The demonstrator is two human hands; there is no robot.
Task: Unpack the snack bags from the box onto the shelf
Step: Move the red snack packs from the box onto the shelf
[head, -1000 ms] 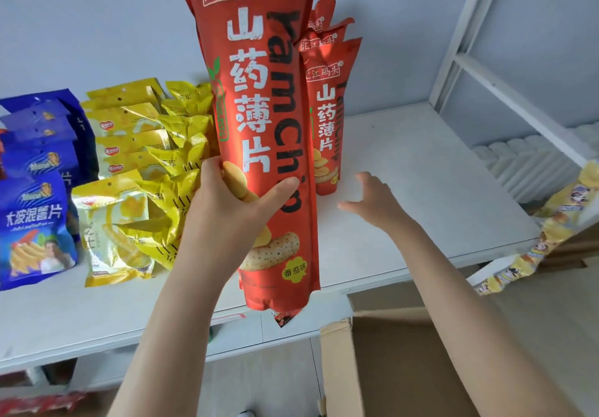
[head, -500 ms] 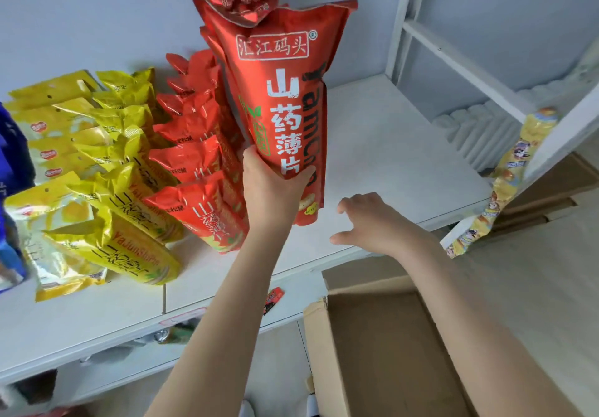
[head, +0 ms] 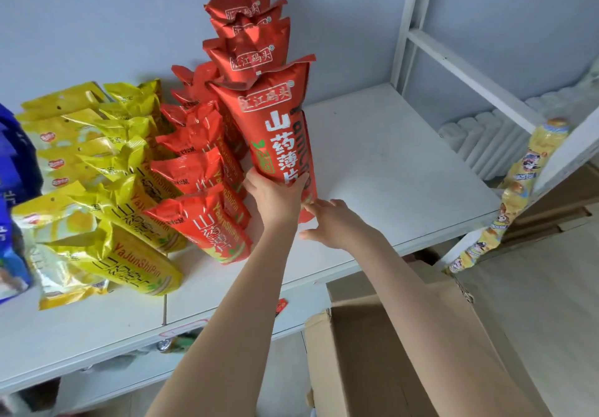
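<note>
**Tall Red Bag on the Shelf**

The white shelf point(head: 389, 157) lay under both grips, and the open brown box point(head: 405, 352) sat below them. Yellow bags point(head: 129, 238) and short red bags point(head: 201, 209) lay to their left. The left grip point(head: 275, 199) curled round the tall red bag point(head: 278, 134), which stood upright on the shelf. The right grip point(head: 334, 222) was open, its fingers touching the bag's bottom.

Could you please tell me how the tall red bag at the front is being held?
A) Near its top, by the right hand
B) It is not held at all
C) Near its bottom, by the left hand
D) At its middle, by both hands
C: the left hand curls round the lower end of the red bag, while the right hand lies open beside its base.
</note>
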